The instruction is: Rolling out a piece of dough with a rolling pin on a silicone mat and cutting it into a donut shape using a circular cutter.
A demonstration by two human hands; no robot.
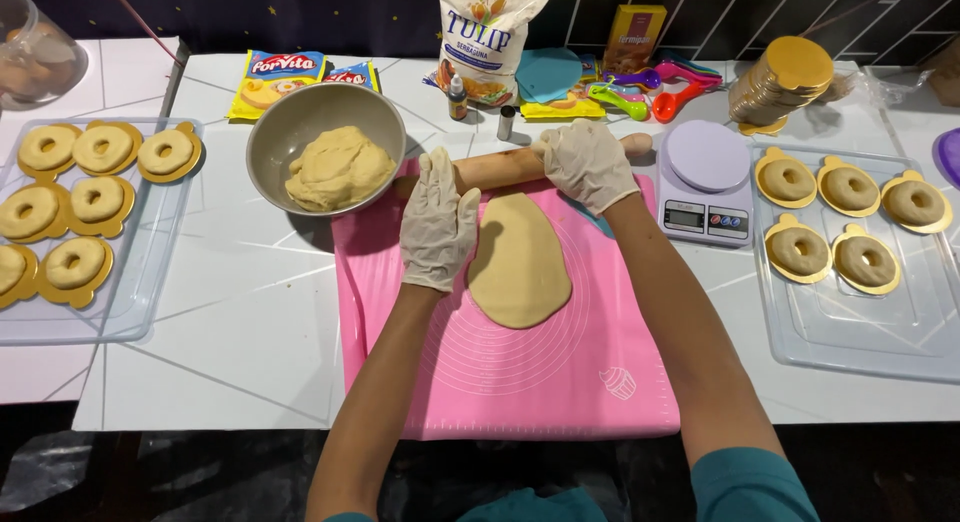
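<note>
The flattened dough (pixel 519 262) lies in a long oval on the pink mat (pixel 560 382), which keeps it off the table. My rolling pin (pixel 505 168) rests across the mat's far edge, just beyond the dough. My left hand (pixel 437 222) and right hand (pixel 585 164) press on it, gloved fingers spread flat, not gripping. The bowl (pixel 300 117) with more dough sits close by.

We note thin, off-white disposable gloves on both hands, left (pixel 438 222) and right (pixel 585 164), each wrinkled and ending at the wrist. Forearms are uncovered. Teal short sleeves (pixel 750 482) show at the nearer edge of the worktop (pixel 230 322).
</note>
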